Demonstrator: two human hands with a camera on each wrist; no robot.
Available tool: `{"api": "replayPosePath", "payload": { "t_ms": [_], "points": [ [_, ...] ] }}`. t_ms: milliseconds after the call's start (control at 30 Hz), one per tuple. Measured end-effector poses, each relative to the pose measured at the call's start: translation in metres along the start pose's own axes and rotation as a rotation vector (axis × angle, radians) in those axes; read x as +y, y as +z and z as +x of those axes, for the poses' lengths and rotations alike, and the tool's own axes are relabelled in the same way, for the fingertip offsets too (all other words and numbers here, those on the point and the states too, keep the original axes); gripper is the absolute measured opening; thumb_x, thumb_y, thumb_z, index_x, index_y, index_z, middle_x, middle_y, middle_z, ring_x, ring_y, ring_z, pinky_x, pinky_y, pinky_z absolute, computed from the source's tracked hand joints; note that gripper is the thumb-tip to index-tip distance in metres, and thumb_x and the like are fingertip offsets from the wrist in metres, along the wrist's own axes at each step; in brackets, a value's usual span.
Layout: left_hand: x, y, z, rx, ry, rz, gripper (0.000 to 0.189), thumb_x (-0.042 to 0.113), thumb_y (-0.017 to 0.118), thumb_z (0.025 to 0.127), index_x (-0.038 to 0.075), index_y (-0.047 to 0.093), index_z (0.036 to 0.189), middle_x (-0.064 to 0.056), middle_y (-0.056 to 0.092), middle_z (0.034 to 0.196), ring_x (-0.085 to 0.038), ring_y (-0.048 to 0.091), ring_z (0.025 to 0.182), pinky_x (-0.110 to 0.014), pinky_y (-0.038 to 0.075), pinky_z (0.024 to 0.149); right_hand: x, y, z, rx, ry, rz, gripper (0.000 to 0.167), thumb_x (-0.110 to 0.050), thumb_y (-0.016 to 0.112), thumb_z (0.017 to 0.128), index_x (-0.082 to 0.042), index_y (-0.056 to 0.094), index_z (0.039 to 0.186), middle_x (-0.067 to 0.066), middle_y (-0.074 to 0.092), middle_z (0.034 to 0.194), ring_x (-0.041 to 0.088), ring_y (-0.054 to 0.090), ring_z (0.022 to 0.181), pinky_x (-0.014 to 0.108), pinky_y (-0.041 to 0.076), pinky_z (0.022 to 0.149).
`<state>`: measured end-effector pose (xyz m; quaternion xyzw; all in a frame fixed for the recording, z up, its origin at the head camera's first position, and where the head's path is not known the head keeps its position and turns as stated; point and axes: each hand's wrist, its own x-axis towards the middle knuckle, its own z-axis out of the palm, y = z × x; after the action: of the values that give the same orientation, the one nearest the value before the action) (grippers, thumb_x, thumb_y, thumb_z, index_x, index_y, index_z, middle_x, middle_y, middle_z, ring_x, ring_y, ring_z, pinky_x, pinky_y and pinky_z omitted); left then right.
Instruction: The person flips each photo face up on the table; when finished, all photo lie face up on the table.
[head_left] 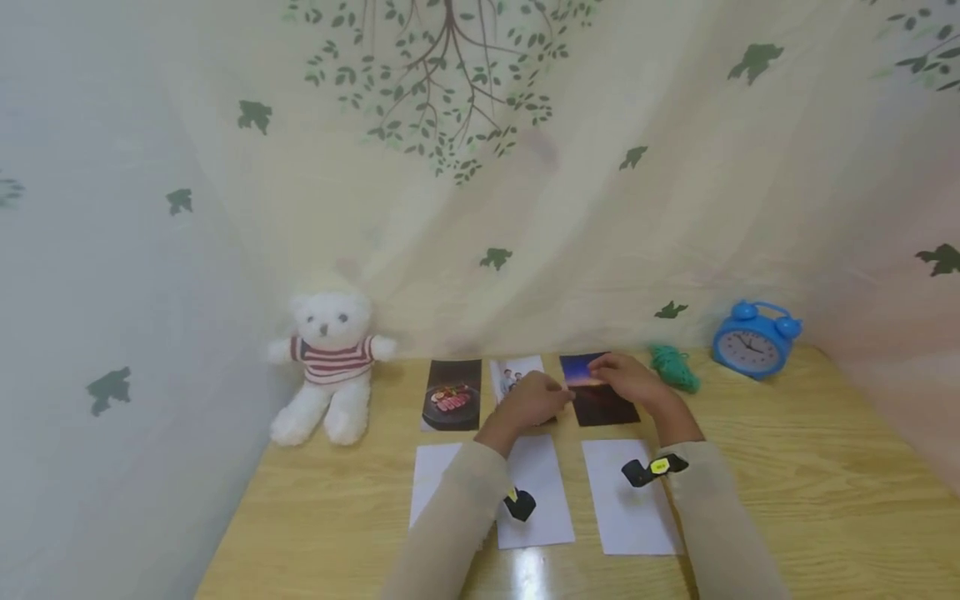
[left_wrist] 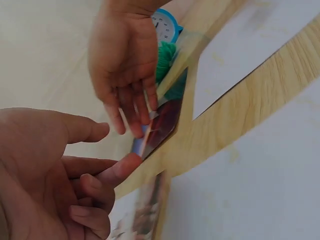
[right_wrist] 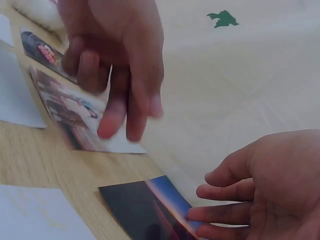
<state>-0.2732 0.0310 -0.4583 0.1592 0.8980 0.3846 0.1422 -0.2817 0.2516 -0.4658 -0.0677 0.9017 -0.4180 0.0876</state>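
Note:
My right hand (head_left: 636,385) rests its fingertips along the far edge of a photo card (head_left: 603,407) with a purple and orange dusk sky. In the right wrist view those fingers lie fairly straight over the blue edge of the dusk card (right_wrist: 160,207). Between that card and the middle one hovers my left hand (head_left: 531,402), thumb and index finger apart, the others loosely bent, holding nothing. It partly covers a photo card of people (right_wrist: 75,107). To the left lies a third card (head_left: 452,398), showing sliced meat on a dark plate.
Nearer me, white sheets (head_left: 633,521) lie in a row, partly under my forearms. A white teddy bear (head_left: 330,367) sits at the left. Green yarn (head_left: 674,367) and a blue alarm clock (head_left: 753,342) stand at the back right, before a leaf-patterned curtain (head_left: 480,208).

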Motion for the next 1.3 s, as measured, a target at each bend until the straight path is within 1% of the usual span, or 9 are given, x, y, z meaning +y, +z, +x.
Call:
{"api": "replayPosePath", "payload": {
  "t_ms": [100, 300, 400, 533, 633, 767, 900, 1033, 1300],
  "points": [
    [-0.002, -0.015, -0.013, -0.025, 0.053, 0.025, 0.034, 0.030, 0.064, 0.102, 0.001, 0.081, 0.105, -0.008, 0.077, 0.084, -0.011, 0.059, 0.065, -0.025, 0.049, 0.061, 0.000, 0.001, 0.000, 0.014, -0.015, -0.030, 0.038, -0.014, 0.049, 0.108, 0.011, 0.060, 0.134, 0.032, 0.065, 0.134, 0.049, 0.059, 0.129, 0.060, 0.048, 0.110],
    [-0.009, -0.047, -0.052, -0.011, 0.091, 0.094, 0.036, 0.036, 0.066, 0.103, 0.006, 0.079, 0.118, -0.011, 0.080, 0.113, -0.024, 0.075, 0.103, -0.040, 0.060, 0.092, -0.001, 0.002, 0.001, 0.021, -0.022, -0.095, 0.038, -0.015, 0.050, 0.108, 0.010, 0.060, 0.135, 0.032, 0.063, 0.137, 0.049, 0.058, 0.130, 0.060, 0.048, 0.109],
    [-0.020, -0.063, -0.070, -0.018, 0.108, 0.121, 0.031, 0.033, 0.066, 0.103, 0.007, 0.079, 0.116, -0.009, 0.080, 0.108, -0.020, 0.073, 0.093, -0.036, 0.060, 0.081, -0.003, 0.000, 0.002, 0.036, -0.006, -0.136, 0.039, -0.017, 0.050, 0.108, 0.009, 0.060, 0.135, 0.032, 0.062, 0.137, 0.049, 0.058, 0.130, 0.060, 0.048, 0.109],
    [-0.038, -0.083, -0.099, 0.024, 0.075, 0.204, 0.029, 0.030, 0.068, 0.102, 0.008, 0.077, 0.118, -0.007, 0.078, 0.112, -0.022, 0.072, 0.100, -0.041, 0.060, 0.087, -0.011, 0.001, 0.000, 0.055, 0.018, -0.148, 0.040, -0.019, 0.050, 0.109, 0.009, 0.059, 0.136, 0.032, 0.062, 0.138, 0.048, 0.059, 0.128, 0.060, 0.049, 0.108],
    [-0.052, -0.093, -0.119, 0.066, -0.004, 0.270, 0.030, 0.032, 0.073, 0.098, 0.011, 0.077, 0.118, -0.005, 0.078, 0.112, -0.023, 0.072, 0.103, -0.045, 0.058, 0.091, -0.022, 0.004, -0.004, 0.053, 0.026, -0.131, 0.040, -0.019, 0.050, 0.109, 0.007, 0.058, 0.139, 0.031, 0.062, 0.139, 0.047, 0.060, 0.128, 0.059, 0.050, 0.108],
    [-0.068, -0.099, -0.142, 0.090, -0.058, 0.307, 0.031, 0.028, 0.082, 0.091, 0.010, 0.077, 0.116, -0.007, 0.077, 0.108, -0.024, 0.071, 0.100, -0.045, 0.058, 0.089, -0.042, 0.012, -0.009, 0.049, -0.027, -0.067, 0.038, -0.016, 0.052, 0.109, 0.007, 0.058, 0.139, 0.031, 0.064, 0.135, 0.044, 0.065, 0.121, 0.055, 0.056, 0.100],
    [-0.086, -0.102, -0.164, 0.095, -0.023, 0.351, 0.037, 0.023, 0.089, 0.083, 0.009, 0.076, 0.115, -0.009, 0.074, 0.111, -0.025, 0.069, 0.101, -0.045, 0.058, 0.092, -0.066, 0.026, -0.013, -0.042, -0.101, 0.071, 0.037, -0.016, 0.055, 0.109, 0.006, 0.058, 0.138, 0.030, 0.066, 0.127, 0.040, 0.070, 0.098, 0.048, 0.061, 0.073],
    [-0.103, -0.107, -0.184, 0.047, 0.075, 0.404, 0.049, 0.022, 0.093, 0.077, 0.006, 0.074, 0.119, -0.013, 0.069, 0.123, -0.031, 0.068, 0.115, -0.048, 0.055, 0.104, -0.089, 0.048, -0.019, -0.188, -0.122, 0.182, 0.031, -0.019, 0.058, 0.109, 0.001, 0.061, 0.132, 0.028, 0.066, 0.120, 0.027, 0.064, 0.070, 0.034, 0.050, 0.049],
    [-0.124, -0.112, -0.208, -0.079, 0.155, 0.343, 0.066, 0.024, 0.095, 0.072, 0.002, 0.069, 0.128, -0.023, 0.058, 0.144, -0.043, 0.060, 0.133, -0.057, 0.047, 0.114, -0.111, 0.105, -0.024, -0.375, -0.149, 0.166, 0.025, -0.017, 0.057, 0.108, -0.001, 0.063, 0.127, 0.024, 0.069, 0.124, 0.018, 0.056, 0.057, 0.024, 0.037, 0.044]
  ]
}}
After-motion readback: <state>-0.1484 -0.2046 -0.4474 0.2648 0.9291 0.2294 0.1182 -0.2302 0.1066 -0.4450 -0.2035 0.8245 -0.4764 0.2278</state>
